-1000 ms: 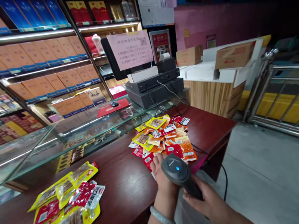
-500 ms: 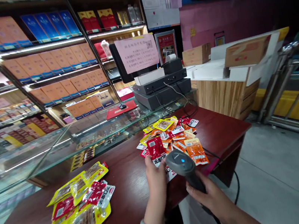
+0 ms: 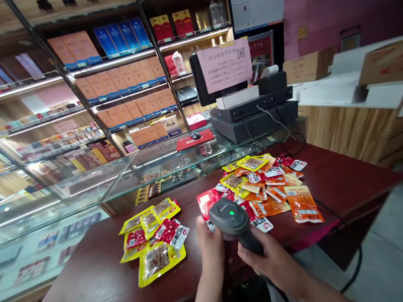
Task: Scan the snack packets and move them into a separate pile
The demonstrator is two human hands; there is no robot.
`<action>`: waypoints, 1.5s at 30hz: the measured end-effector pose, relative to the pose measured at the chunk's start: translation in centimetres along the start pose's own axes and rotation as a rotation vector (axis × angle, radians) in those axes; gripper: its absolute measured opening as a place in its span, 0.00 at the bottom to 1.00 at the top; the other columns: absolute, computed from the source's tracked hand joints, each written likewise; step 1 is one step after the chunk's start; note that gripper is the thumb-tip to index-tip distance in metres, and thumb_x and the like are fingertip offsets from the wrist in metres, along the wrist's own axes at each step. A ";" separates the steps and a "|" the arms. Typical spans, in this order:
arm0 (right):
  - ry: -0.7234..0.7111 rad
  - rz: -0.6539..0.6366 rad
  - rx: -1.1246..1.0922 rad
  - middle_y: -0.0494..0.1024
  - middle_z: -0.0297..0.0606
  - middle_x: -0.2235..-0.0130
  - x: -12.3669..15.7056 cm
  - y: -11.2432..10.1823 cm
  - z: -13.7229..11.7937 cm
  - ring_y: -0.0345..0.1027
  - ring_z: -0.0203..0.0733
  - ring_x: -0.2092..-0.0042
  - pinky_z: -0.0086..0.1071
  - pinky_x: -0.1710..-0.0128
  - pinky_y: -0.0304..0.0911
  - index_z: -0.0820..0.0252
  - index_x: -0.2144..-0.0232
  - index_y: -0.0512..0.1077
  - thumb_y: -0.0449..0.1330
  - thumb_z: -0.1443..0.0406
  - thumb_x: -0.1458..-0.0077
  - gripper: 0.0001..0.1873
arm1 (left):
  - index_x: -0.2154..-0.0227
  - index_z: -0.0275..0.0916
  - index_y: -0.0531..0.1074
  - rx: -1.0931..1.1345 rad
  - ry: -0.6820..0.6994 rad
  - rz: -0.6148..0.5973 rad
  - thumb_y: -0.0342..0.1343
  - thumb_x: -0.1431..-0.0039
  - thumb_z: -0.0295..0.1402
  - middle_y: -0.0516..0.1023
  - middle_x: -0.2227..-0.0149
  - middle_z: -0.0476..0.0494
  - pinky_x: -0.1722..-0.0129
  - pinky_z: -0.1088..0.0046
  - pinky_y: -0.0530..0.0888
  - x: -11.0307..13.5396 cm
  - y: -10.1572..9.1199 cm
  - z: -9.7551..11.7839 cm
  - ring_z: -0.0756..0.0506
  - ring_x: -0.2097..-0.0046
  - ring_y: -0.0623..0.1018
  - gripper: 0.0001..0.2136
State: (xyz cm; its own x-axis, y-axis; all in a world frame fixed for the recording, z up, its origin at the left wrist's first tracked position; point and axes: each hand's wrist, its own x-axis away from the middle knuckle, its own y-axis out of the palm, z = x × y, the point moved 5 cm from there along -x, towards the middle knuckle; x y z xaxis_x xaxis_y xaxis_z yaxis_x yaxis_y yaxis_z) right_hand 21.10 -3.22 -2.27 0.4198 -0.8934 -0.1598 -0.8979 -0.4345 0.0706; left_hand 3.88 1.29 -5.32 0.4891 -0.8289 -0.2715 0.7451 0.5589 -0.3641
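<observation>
My right hand (image 3: 274, 262) grips the handle of a black barcode scanner (image 3: 230, 216), whose head shows a green light and points at a red snack packet (image 3: 206, 202). My left hand (image 3: 209, 241), with a pale bangle on the wrist, holds that red packet up just above the dark red counter (image 3: 95, 300). Behind the scanner lies a heap of red, orange and yellow snack packets (image 3: 264, 184). A smaller pile of yellow and red packets (image 3: 153, 238) rests to the left of my hands.
A glass display case (image 3: 77, 188) runs along the counter's far side. A black cash register (image 3: 256, 111) with a pink notice stands at the back right. Shelves of boxed goods (image 3: 118, 82) fill the wall. The scanner's cable (image 3: 354, 269) hangs off the counter's right edge.
My left hand lifted a red packet out of the heap and brought it under the scanner. The scanner's light went from blue to green. The view swung to the left.
</observation>
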 end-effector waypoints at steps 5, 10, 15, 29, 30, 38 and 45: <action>0.049 0.018 0.157 0.73 0.35 0.66 0.6 0.7 1.1 0.65 0.42 0.63 0.34 0.61 0.64 0.59 0.62 0.71 0.62 0.61 0.46 0.10 | 0.53 0.39 0.66 -0.261 -0.163 0.173 0.59 0.50 0.49 0.78 0.58 0.37 0.55 0.57 0.74 -2.8 -6.9 -3.4 0.35 0.56 0.79 0.26; 0.063 0.008 0.208 0.80 0.39 0.59 1.6 0.5 3.2 0.71 0.47 0.58 0.37 0.55 0.66 0.61 0.56 0.74 0.62 0.64 0.48 0.16 | 0.39 0.36 0.60 -0.660 -0.262 0.364 0.57 0.48 0.56 0.66 0.37 0.24 0.40 0.44 0.63 -5.0 -12.5 -3.9 0.26 0.35 0.64 0.39; 0.063 0.025 0.195 0.82 0.40 0.56 2.8 -1.1 4.2 0.74 0.49 0.54 0.38 0.51 0.67 0.60 0.52 0.74 0.63 0.64 0.47 0.19 | 0.37 0.37 0.60 -0.814 -0.063 0.238 0.49 0.39 0.54 0.56 0.30 0.28 0.36 0.47 0.56 -3.6 -8.4 -1.7 0.29 0.30 0.54 0.34; 0.141 0.276 0.174 0.80 0.44 0.55 5.5 -7.6 4.6 0.73 0.53 0.53 0.45 0.48 0.67 0.61 0.49 0.71 0.62 0.55 0.46 0.25 | 0.60 0.36 0.71 -0.930 0.233 -0.313 0.45 0.36 0.31 0.75 0.52 0.32 0.53 0.60 0.62 3.1 8.7 4.4 0.35 0.49 0.72 0.10; 0.141 0.280 0.170 0.80 0.45 0.55 5.5 -7.9 4.8 0.74 0.53 0.53 0.46 0.48 0.67 0.61 0.48 0.71 0.62 0.55 0.45 0.25 | 0.61 0.36 0.70 -0.920 0.207 -0.313 0.45 0.36 0.31 0.76 0.53 0.32 0.54 0.60 0.63 2.8 8.7 4.4 0.35 0.49 0.72 0.09; 0.107 0.253 0.129 0.80 0.46 0.53 4.3 -7.4 5.7 0.73 0.54 0.50 0.47 0.45 0.64 0.62 0.47 0.70 0.63 0.56 0.43 0.25 | 0.58 0.40 0.62 -0.714 -0.011 -0.263 0.59 0.42 0.39 0.80 0.66 0.39 0.63 0.68 0.64 -0.1 5.6 2.1 0.37 0.61 0.81 0.14; 0.045 0.137 0.088 0.78 0.38 0.62 1.2 -3.5 3.0 0.71 0.47 0.59 0.38 0.55 0.67 0.60 0.57 0.73 0.63 0.56 0.44 0.16 | 0.68 0.45 0.56 -0.289 -0.073 -0.021 0.60 0.48 0.34 0.65 0.77 0.58 0.71 0.74 0.61 -1.2 0.4 -1.1 0.48 0.74 0.70 0.15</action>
State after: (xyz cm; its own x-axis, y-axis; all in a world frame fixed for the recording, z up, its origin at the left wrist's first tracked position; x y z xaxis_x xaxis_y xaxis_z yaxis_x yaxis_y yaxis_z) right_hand 24.39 -2.47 -5.64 0.2963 -0.9487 -0.1104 -0.9544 -0.2984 0.0022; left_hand 3.10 2.53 -6.17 0.5140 -0.8341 -0.2004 0.6006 0.5167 -0.6101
